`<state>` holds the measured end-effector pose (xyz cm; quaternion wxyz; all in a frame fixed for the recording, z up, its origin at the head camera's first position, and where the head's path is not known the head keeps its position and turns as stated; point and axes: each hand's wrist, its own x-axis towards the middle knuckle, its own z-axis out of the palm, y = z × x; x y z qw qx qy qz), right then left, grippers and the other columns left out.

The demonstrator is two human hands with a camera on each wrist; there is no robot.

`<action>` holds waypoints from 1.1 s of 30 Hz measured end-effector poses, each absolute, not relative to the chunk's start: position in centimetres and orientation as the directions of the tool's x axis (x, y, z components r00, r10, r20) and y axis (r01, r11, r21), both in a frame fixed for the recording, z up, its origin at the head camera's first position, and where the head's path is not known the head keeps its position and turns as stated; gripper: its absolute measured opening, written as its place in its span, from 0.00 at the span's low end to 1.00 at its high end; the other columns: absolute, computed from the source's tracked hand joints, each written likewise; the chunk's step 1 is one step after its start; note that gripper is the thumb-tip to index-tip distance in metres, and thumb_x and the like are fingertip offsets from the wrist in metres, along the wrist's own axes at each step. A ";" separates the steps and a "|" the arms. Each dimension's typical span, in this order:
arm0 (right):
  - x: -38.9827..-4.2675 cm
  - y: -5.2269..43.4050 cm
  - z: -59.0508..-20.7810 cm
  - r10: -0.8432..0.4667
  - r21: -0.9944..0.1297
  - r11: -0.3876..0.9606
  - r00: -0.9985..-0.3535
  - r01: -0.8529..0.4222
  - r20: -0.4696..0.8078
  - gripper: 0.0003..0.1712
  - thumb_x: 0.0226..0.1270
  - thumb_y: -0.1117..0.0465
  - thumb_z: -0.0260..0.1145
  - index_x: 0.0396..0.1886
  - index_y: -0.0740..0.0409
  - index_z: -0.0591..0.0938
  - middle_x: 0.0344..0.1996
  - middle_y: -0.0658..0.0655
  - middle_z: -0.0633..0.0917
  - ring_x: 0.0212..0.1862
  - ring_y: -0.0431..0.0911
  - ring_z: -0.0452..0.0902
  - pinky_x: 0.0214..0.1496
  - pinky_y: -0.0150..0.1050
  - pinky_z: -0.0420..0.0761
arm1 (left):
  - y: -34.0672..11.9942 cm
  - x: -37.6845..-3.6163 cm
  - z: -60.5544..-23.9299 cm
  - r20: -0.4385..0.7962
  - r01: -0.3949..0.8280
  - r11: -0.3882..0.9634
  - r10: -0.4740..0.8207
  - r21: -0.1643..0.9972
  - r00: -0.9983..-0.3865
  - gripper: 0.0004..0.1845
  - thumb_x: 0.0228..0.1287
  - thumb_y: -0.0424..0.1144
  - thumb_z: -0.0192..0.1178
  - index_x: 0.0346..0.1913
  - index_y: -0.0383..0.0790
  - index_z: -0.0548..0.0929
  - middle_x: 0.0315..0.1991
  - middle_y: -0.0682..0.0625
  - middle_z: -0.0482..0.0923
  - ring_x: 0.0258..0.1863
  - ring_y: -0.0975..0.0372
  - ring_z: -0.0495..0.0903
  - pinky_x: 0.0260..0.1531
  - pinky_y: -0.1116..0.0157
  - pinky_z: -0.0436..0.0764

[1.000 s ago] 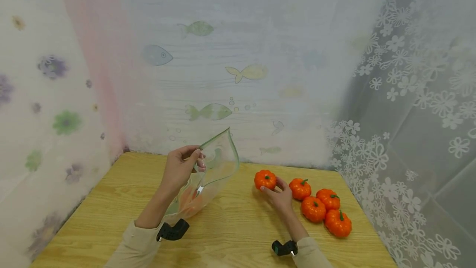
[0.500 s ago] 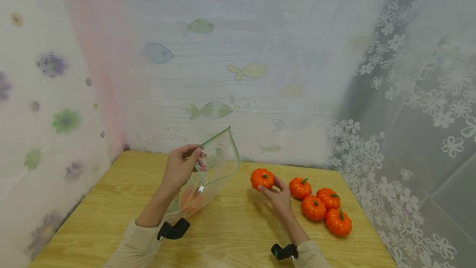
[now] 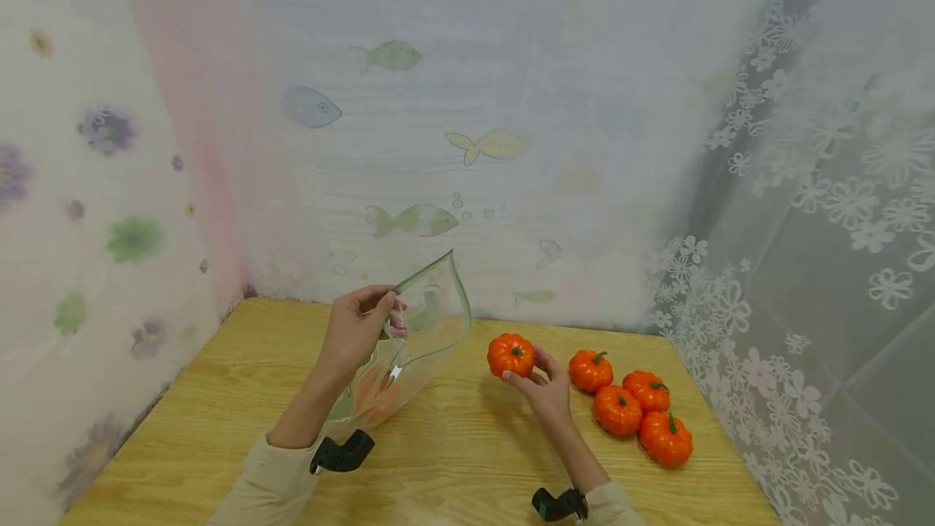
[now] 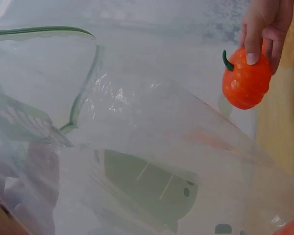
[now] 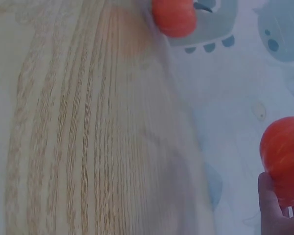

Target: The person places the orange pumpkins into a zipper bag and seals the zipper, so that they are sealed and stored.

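Beige sleeves and black wrist devices occupy the near side of a wood surface. At right, four pumpkins sit close together on it; the right hand stands between them and the bag. At left, the left hand pinches the bag's rim, thumb against fingers, its body blocking part of the bag from the head view. The right hand's grip is spread to the breadth of a held pumpkin, curled around its side; the fruit hangs above the surface, just right of the bag and apart from it. Beyond rises a fish-printed wall, a flowered sheet at its right. The head view gives only an orange blur low in the bag; the right wrist view shows a stemmed orange shape against the printed film. The left wrist view brings up a large green print, faint from the head.
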<state>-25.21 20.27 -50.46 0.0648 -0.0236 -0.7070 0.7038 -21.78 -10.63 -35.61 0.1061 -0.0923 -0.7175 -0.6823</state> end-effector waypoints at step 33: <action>-22.9 19.4 -48.4 0.098 -0.988 -0.009 -0.983 -0.156 0.154 0.43 0.55 0.72 0.78 0.70 0.61 0.70 0.62 0.64 0.74 0.51 0.43 0.78 0.48 0.30 0.85 | -10.4 -21.3 -35.8 0.275 0.274 0.024 -0.024 0.961 -0.961 0.16 0.80 0.34 0.52 0.60 0.27 0.79 0.40 0.42 0.83 0.24 0.65 0.84 0.29 0.70 0.85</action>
